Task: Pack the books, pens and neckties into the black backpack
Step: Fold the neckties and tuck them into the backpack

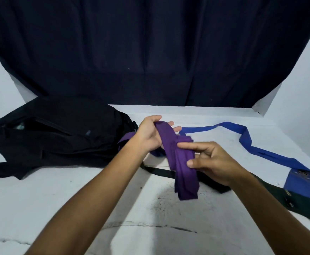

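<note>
A purple necktie [180, 162], folded into layers, hangs above the white table [58, 199] between both hands. My left hand [148, 133] grips its upper end, and a loose purple end trails out behind that wrist. My right hand [213, 162] pinches the folded middle between thumb and fingers. The black backpack [58, 135] lies on its side at the left, its zip open. A blue necktie [246, 142] snakes across the table to the right. A black necktie [297, 203] lies under my right forearm, reaching toward the right edge.
A dark curtain [150, 52] hangs behind the table's far edge. White walls [307, 89] close in on both sides. The table's front part shows scuff marks.
</note>
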A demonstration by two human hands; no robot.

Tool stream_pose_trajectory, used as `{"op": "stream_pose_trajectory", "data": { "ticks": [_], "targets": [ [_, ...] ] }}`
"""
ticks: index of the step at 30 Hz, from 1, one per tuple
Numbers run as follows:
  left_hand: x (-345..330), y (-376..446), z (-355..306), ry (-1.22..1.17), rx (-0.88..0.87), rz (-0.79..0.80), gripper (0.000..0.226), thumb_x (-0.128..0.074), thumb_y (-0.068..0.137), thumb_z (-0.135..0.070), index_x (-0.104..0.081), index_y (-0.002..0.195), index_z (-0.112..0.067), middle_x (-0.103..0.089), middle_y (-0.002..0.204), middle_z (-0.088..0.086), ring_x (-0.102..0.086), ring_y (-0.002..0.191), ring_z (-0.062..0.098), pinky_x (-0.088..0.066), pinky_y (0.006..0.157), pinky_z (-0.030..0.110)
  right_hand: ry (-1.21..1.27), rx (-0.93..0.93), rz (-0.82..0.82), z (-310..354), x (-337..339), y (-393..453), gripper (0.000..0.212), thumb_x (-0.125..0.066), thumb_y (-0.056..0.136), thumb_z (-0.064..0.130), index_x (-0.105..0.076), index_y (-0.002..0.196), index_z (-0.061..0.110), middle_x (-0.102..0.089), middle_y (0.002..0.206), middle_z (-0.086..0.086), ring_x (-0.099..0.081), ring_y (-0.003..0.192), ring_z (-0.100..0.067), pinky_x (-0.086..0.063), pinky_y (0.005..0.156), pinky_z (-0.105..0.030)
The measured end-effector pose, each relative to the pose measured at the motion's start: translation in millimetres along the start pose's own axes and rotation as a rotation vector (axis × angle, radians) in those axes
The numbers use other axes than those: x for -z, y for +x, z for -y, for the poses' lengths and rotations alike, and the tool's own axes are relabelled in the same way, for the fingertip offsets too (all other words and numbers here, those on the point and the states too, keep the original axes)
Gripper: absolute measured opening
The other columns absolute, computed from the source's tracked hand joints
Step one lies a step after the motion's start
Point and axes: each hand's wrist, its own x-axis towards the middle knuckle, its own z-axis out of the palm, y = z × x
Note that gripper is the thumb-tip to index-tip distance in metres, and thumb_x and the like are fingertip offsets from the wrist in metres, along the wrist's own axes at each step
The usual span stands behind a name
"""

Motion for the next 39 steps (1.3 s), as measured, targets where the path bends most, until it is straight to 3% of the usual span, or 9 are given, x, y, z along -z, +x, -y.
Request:
{"op": "stream_pose_trajectory", "data": {
  "ticks": [6,10,16,20,23,25,32,35,39],
  "targets": [
    [3,3,9,0.014,0.001,0.035,0.032,-0.037,0.102,-0.024,-0.042,0.115,0.004,-0.05,0.138,0.026,-0.058,0.115,0.042,-0.049,0.079,0.055,0.043,-0.11,0.14,-2,10,-7,0.053,-0.077,0.068,-0.005,-0.068,0.118,0.01,-0.073,0.102,-0.009,-0.07,0.09,-0.018,-0.055,0.075,-0.026],
    [13,7,12,-0.278,0.032,0.0,0.051,-0.036,0.103,-0.03,-0.031,0.132,0.011,-0.041,0.141,0.035,-0.048,0.128,0.046,-0.04,0.097,0.054,0.094,-0.132,0.224,3,16,-10,0.057,-0.085,0.065,0.012,-0.066,0.119,0.008,-0.073,0.101,-0.008,-0.07,0.088,-0.018,-0.056,0.075,-0.027],
    [21,0,13,0.022,0.035,0.113,0.014,-0.048,0.096,-0.028,-0.049,0.093,-0.015,-0.065,0.113,0.028,-0.068,0.092,0.047,-0.047,0.088,0.058,0.103,0.032,-0.022,3,21,-5,0.063,-0.095,0.048,0.02,-0.074,0.108,0.015,-0.068,0.117,-0.011,-0.067,0.103,-0.024,-0.057,0.08,-0.032],
    [20,-11,20,0.236,0.031,0.299,0.052,-0.036,0.101,-0.037,-0.077,0.075,-0.017,-0.075,0.088,0.01,-0.072,0.08,0.025,-0.046,0.092,0.046,0.112,0.025,-0.023,9,22,-1,0.059,-0.093,0.05,0.015,-0.075,0.107,0.014,-0.066,0.122,-0.012,-0.065,0.108,-0.027,-0.057,0.08,-0.034],
    [21,-9,23,0.204,0.011,0.36,0.032,-0.054,0.095,-0.043,-0.061,0.111,-0.016,-0.061,0.121,0.012,-0.063,0.098,0.026,-0.048,0.097,0.044,0.066,0.024,-0.029,12,15,4,0.047,-0.079,0.056,0.005,-0.076,0.101,0.016,-0.07,0.113,-0.007,-0.069,0.099,-0.021,-0.057,0.074,-0.028],
    [25,-6,25,0.196,0.027,0.388,0.052,-0.055,0.091,-0.049,-0.05,0.13,-0.015,-0.058,0.126,0.016,-0.061,0.105,0.029,-0.049,0.096,0.045,0.05,0.042,-0.037,11,10,9,0.046,-0.074,0.057,0.003,-0.077,0.1,0.016,-0.071,0.112,-0.006,-0.069,0.098,-0.02,-0.057,0.075,-0.026],
    [25,-11,34,0.231,0.028,0.521,0.067,-0.052,0.086,-0.058,-0.062,0.126,-0.006,-0.065,0.12,0.02,-0.067,0.101,0.035,-0.054,0.091,0.048,-0.058,0.091,-0.09,5,-1,19,0.043,-0.08,0.06,0.014,-0.077,0.102,0.025,-0.072,0.108,-0.004,-0.061,0.097,-0.029,-0.044,0.085,-0.048],
    [27,-11,39,0.236,0.042,0.6,0.076,-0.078,0.074,-0.046,-0.053,0.132,-0.003,-0.058,0.125,0.026,-0.065,0.101,0.042,-0.054,0.088,0.054,-0.143,0.122,-0.136,4,-4,21,0.043,-0.07,0.073,-0.006,-0.077,0.098,0.029,-0.074,0.102,0.0,-0.058,0.093,-0.028,-0.037,0.085,-0.056],
    [29,-15,43,0.401,-0.083,0.606,0.043,-0.078,0.07,0.007,-0.075,0.104,-0.02,-0.072,0.104,0.013,-0.072,0.091,0.027,-0.059,0.082,0.041,-0.217,0.123,-0.107,8,-8,22,0.045,-0.063,0.079,-0.015,-0.071,0.107,0.019,-0.074,0.103,0.004,-0.068,0.095,-0.012,-0.053,0.078,-0.023]
  ]
}}
